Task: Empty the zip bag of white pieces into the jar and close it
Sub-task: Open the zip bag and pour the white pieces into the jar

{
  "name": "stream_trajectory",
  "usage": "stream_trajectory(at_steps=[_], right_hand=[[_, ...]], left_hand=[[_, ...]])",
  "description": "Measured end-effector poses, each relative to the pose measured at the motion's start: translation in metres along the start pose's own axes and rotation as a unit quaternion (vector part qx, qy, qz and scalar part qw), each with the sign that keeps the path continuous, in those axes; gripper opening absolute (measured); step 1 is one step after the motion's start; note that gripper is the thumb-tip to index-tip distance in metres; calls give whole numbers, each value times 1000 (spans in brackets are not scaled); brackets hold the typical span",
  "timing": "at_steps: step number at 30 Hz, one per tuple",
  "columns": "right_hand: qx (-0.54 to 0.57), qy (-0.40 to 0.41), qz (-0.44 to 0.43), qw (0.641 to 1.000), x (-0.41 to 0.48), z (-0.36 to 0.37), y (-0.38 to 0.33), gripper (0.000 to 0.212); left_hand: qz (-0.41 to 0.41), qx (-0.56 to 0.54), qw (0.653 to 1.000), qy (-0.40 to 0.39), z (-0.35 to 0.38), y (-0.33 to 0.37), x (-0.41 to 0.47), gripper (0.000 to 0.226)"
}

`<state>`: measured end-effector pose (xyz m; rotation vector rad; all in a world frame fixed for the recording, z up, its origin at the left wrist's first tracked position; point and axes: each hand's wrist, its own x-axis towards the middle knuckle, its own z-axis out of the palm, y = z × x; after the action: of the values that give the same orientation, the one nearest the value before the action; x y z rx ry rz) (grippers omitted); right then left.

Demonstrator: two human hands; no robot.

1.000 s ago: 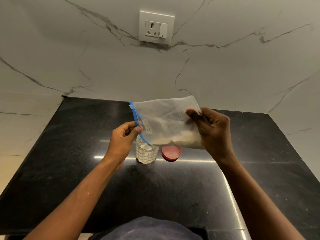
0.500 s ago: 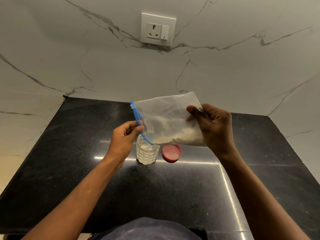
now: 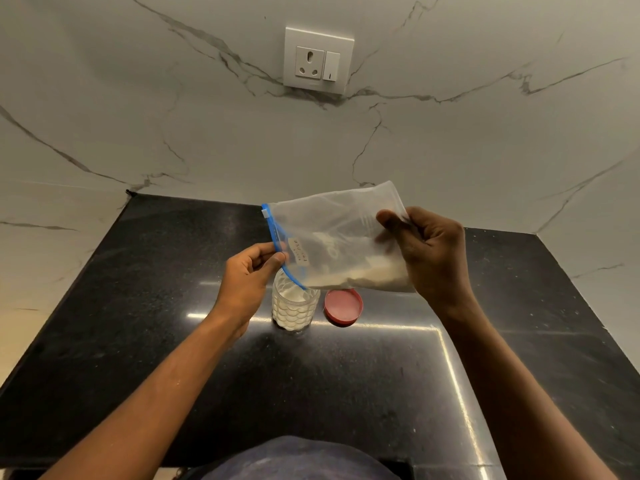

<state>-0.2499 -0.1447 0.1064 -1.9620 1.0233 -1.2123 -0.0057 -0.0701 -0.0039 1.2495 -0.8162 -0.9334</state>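
A clear zip bag (image 3: 332, 233) with a blue zip strip hangs tilted over a small clear patterned jar (image 3: 294, 308) on the black counter. White pieces lie along the bag's lower edge, and its lower zip corner dips into the jar's mouth. The jar holds white pieces. My left hand (image 3: 247, 277) pinches the blue zip edge just left of the jar. My right hand (image 3: 431, 252) grips the bag's far end, lifted higher. The red lid (image 3: 343, 306) lies flat on the counter just right of the jar.
The black stone counter (image 3: 173, 341) is bounded by marble walls at the back and both sides. A white socket and switch plate (image 3: 318, 60) sits on the back wall. A dark garment shows at the bottom edge.
My right hand has lifted the bag's closed end a little higher, steepening the tilt toward the jar. The left hand, jar and lid have stayed in place.
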Motion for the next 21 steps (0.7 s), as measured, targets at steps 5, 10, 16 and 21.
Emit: stream_trajectory(at_steps=[5, 10, 16, 21], right_hand=[[4, -1, 4, 1000, 1, 1, 0, 26], [5, -10, 7, 1000, 0, 0, -2, 24], [1, -5, -2, 1000, 0, 1, -6, 20], [4, 11, 1, 1000, 1, 0, -7, 24]], left_hand=[[-4, -2, 1000, 2, -1, -3, 0, 23], [-11, -5, 1000, -2, -3, -5, -1, 21], [-11, -4, 1000, -2, -2, -7, -1, 22], [-11, -8, 1000, 0, -1, -8, 0, 21]])
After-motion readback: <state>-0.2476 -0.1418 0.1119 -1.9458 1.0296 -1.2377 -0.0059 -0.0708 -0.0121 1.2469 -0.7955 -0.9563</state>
